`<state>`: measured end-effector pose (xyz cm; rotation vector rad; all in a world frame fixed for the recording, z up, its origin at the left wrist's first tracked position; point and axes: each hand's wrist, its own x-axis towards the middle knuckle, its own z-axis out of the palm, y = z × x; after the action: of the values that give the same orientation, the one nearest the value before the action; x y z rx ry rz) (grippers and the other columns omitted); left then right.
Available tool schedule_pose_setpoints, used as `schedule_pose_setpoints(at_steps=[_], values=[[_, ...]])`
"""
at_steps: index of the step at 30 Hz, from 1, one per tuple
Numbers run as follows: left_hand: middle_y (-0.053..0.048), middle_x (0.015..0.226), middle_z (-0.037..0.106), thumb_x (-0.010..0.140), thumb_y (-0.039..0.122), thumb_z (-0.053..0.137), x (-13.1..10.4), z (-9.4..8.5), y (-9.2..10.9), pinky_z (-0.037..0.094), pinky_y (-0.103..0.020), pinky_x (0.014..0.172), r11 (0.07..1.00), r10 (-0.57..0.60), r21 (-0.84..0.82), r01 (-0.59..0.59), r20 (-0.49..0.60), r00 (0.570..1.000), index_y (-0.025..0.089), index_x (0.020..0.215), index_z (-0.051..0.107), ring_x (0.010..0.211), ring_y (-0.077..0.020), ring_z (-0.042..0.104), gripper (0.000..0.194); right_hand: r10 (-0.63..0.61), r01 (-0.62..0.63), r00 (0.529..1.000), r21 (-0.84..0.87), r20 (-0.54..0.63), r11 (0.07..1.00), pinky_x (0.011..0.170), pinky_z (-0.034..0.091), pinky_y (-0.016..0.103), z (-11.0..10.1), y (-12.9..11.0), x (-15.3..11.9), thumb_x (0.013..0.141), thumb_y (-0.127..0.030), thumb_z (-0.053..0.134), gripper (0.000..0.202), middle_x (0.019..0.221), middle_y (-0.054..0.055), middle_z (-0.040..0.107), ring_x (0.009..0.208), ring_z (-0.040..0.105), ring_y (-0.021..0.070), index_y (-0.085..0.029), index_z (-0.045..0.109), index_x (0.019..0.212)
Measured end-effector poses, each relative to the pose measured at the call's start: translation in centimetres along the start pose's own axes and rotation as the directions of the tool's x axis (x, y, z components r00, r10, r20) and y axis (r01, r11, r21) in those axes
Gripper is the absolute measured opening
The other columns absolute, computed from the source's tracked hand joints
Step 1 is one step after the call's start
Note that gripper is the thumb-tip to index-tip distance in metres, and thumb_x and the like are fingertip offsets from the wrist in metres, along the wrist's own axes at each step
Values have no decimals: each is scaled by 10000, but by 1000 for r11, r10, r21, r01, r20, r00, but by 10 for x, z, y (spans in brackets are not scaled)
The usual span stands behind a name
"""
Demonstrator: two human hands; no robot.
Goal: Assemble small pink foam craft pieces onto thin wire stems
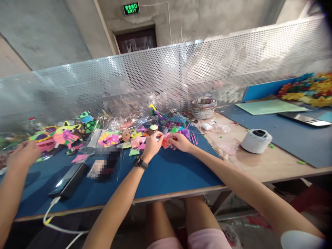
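Note:
At the middle of the blue table, both hands meet fingertip to fingertip over a small pink-and-red piece (165,142), too small to name. My left hand (153,144), with a dark watch (140,162) at its wrist, pinches the piece from the left. From the other side my right hand (180,142) is closed on it with thumb and fingers; part of the piece is hidden behind them. Just left of my hands lie small coloured bags and packets, a green one (134,152) among them. Behind them stands a blue dotted animal figure (175,117).
Another person's hand (24,155) is at the far left, near colourful foam animal shapes (67,134). A black device with a white cable (68,180) lies on the table (171,183). Rightward are a woven basket (203,109) and a white thread cone (256,141). A perforated metal screen (145,72) stands behind.

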<state>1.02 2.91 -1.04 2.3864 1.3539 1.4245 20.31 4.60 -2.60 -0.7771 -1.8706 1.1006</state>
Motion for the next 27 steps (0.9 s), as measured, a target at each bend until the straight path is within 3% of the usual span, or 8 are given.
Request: schedule_pose_setpoints(at_steps=[8,13,20,27], values=[[-83,1079,748,968,242,536,-1,0,-6,546,-379,931,990,124,69,-123,-5,992,217,1063,743,998,-214,700,229,32,-31,999,70,-18,997,468,554,218,0,2,2,923,-415,575,251,695,29,646,589,628,135,-179,630,986],[-71,1055,751,970,230,529,-1,-3,-9,558,-383,922,975,184,122,-185,20,983,230,1060,756,993,-211,697,245,40,-39,999,98,-8,994,475,551,216,1,0,2,907,-460,582,295,700,25,645,591,624,132,-175,621,971],[-80,1100,730,974,182,500,1,-9,-6,533,-379,944,940,234,220,-262,145,961,223,1102,742,1028,-215,662,276,14,-15,1000,80,16,997,481,543,215,1,0,2,910,-462,565,294,677,17,639,567,602,124,-175,608,953],[-80,1002,708,967,177,529,3,-5,-3,522,-357,913,928,244,256,-271,134,961,179,1043,724,973,-207,643,210,-25,25,1000,56,12,998,469,523,210,3,-4,0,911,-472,570,314,633,-4,606,518,566,109,-161,607,917]])
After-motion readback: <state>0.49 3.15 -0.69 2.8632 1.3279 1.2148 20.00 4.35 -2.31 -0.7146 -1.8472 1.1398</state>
